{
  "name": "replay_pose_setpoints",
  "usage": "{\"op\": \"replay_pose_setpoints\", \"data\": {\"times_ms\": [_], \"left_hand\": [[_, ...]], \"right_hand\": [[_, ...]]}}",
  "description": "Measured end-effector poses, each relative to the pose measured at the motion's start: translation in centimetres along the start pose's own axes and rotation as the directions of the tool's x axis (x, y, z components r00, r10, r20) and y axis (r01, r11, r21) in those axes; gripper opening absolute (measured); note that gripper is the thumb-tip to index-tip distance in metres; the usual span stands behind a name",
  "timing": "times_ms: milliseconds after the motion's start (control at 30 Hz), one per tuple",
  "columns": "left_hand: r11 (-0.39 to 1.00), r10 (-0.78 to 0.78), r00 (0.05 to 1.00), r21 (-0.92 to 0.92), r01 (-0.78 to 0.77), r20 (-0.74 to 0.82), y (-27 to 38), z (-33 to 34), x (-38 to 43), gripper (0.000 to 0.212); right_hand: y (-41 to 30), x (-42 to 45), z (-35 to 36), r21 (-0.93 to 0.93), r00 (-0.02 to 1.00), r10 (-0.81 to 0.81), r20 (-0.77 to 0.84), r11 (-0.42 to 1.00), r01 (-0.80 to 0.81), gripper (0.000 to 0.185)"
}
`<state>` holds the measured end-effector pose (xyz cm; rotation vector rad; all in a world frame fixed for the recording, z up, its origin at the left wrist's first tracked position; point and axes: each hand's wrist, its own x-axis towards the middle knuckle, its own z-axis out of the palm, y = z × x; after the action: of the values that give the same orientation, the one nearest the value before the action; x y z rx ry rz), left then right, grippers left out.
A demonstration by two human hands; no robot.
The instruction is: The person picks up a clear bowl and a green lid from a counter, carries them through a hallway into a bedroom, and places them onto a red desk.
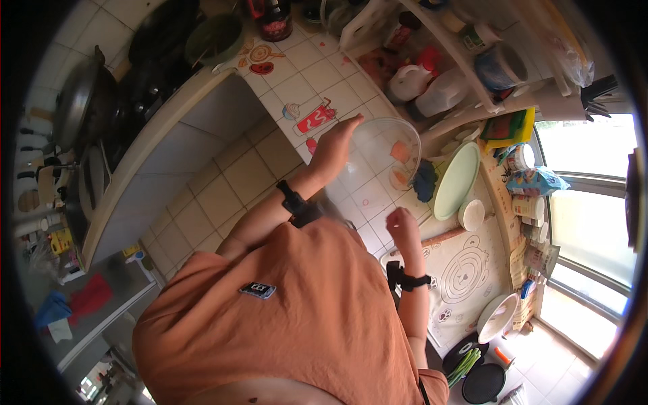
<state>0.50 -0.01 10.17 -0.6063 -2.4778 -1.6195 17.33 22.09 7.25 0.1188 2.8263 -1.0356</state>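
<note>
My left hand (336, 147) lies along the near-left side of a large clear bowl (419, 152), its fingertips by the rim; the thumb is hidden. The bowl is over the white tiled counter (309, 61), and orange patches show through it. My right hand (403, 228) is closed in a fist to the bowl's lower right, with nothing plainly visible in it. A dark blue cloth (425, 181) lies against the bowl's right side. Beyond it a pale green oval plate (457, 181) leans beside a small white bowl (471, 215).
A shelf rack (478, 93) with jugs and jars borders the counter. Right of my right hand lie a rolling pin (445, 236) and a patterned mat (463, 273). Farther down are a white bowl (498, 318), spring onions (464, 365) and a black pan (483, 383). Woks (83, 106) stand upper left.
</note>
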Motion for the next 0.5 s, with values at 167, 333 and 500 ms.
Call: {"op": "replay_pose_setpoints", "data": {"times_ms": [167,333,500], "left_hand": [[0.999,0.038,0.999,0.025,-0.038,-0.016,-0.7,0.0,0.5,0.044],[0.999,0.026,1.000,0.045,-0.026,-0.004,-0.2,0.0,0.6,0.044],[0.999,0.033,0.999,0.040,-0.035,0.035,0.3,0.0,0.5,0.044]], "right_hand": [[3.1,-4.0,0.3,0.065,0.950,0.267,-0.165,0.964,-0.259,0.014],[0.4,-3.3,0.8,0.107,0.878,0.434,-0.202,0.901,-0.421,0.021],[0.9,-2.8,1.6,0.196,0.864,0.458,-0.208,0.885,-0.422,0.016]]}}
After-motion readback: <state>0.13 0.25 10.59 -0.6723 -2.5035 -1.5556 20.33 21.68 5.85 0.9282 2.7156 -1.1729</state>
